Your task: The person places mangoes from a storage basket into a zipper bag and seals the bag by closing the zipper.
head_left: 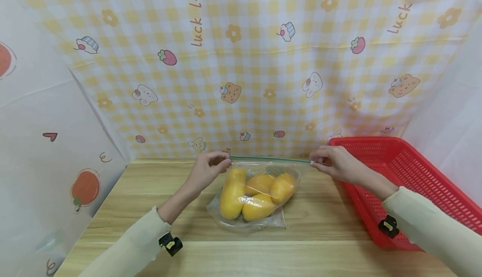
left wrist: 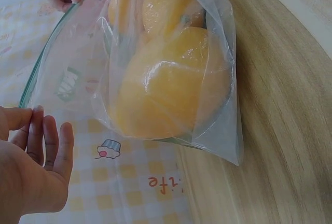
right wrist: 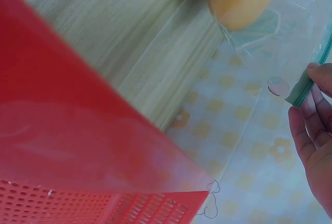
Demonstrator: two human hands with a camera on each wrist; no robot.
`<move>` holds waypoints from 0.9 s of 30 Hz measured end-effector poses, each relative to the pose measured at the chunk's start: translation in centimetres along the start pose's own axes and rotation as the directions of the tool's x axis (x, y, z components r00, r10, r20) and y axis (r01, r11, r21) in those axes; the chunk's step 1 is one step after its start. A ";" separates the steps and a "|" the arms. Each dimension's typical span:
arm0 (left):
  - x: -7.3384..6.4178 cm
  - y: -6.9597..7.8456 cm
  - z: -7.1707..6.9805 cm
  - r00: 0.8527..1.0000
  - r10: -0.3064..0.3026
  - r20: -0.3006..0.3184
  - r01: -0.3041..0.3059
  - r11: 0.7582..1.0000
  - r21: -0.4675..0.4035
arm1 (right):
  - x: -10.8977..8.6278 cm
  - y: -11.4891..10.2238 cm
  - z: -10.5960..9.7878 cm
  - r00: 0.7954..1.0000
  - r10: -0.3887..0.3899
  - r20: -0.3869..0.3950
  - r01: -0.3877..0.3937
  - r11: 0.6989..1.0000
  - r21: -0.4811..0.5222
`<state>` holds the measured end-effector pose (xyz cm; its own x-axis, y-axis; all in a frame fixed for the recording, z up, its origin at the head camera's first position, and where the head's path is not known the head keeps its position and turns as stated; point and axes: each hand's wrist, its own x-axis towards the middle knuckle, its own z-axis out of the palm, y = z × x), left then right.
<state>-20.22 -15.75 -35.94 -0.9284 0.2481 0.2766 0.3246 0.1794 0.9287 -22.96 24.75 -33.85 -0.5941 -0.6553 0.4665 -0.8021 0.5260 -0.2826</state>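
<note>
A clear zip bag with a green zip strip lies on the wooden table, holding several yellow mangoes. My left hand pinches the left end of the strip between thumb and forefinger. At the other end of the strip, my right hand pinches the corner. The strip is stretched straight between both hands. In the left wrist view, the mangoes bulge against the plastic, and the left hand has its other fingers loosely extended. The right hand grips the green corner in the right wrist view.
A red plastic basket with perforated sides stands on the right, under my right forearm. The wooden table meets a yellow checked cloth at the back. White printed sheets hang at the sides.
</note>
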 end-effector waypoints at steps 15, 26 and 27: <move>0.0 -0.1 0.1 1.000 -0.021 -0.015 0.021 1.000 0.008 | -0.2 0.3 -0.2 1.000 -0.019 -0.011 0.019 1.000 -0.024; 0.0 -0.3 0.0 1.000 -0.020 -0.012 0.020 1.000 0.000 | -0.4 0.5 -0.4 0.999 -0.030 -0.013 0.029 0.999 -0.043; 0.0 -0.2 0.0 1.000 -0.021 -0.012 0.021 1.000 -0.001 | -0.4 0.5 -0.4 0.999 -0.030 -0.012 0.030 0.999 -0.045</move>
<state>-20.33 -15.78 -36.16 -0.9373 0.2324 0.2597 0.3045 0.1834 0.9347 -23.11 25.50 -33.83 -0.5689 -0.6642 0.4850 -0.8158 0.5305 -0.2304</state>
